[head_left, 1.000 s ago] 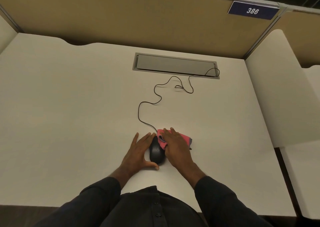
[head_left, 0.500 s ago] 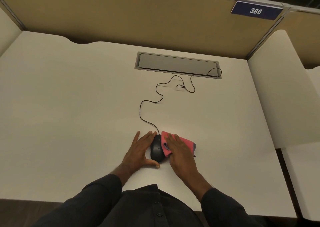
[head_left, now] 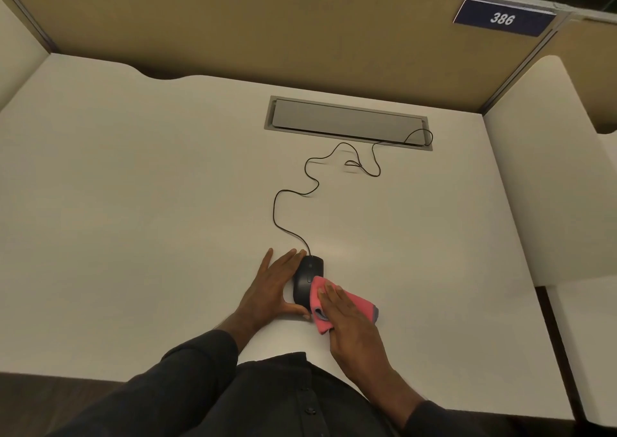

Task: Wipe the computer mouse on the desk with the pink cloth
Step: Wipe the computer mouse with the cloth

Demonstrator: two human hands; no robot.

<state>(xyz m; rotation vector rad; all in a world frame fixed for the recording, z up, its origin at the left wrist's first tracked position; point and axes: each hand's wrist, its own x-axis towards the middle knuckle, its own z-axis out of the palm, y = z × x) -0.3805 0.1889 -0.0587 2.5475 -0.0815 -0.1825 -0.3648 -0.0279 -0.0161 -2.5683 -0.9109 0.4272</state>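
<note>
The black computer mouse (head_left: 307, 279) lies on the white desk (head_left: 133, 219), toward the near edge and a little right of the desk's middle, its nose pointing away from the person. Against the mouse's right rear flank lies the pink cloth (head_left: 347, 306), bunched, with a grey edge showing at the end farthest from the mouse and a grey fold near the mouse's tail; part of the cloth laps onto the mouse's back. The right hand (head_left: 350, 326) lies flat on the cloth with straight fingers, pressing it down, the fingertips (head_left: 325, 291) reaching the rim of the mouse. On the other side of the mouse the left hand (head_left: 272, 289) rests open on the desk, fingers stretched along the mouse's left side and the thumb hooked round behind its tail, so that the mouse sits braced between thumb and fingers. Both forearms wear dark sleeves (head_left: 187, 380). From the mouse's nose a thin black cable (head_left: 293, 196) winds away across the desk in loose loops and enters a grey cable hatch (head_left: 344, 121) set flush in the desk, well beyond the mouse. Behind the hatch stands a tan partition (head_left: 250, 26), and far to the right of the mouse, high on the partition, a blue plate (head_left: 502, 18) reads 386. A white divider (head_left: 551, 176) rises to the right of the mouse at the desk's edge.
</note>
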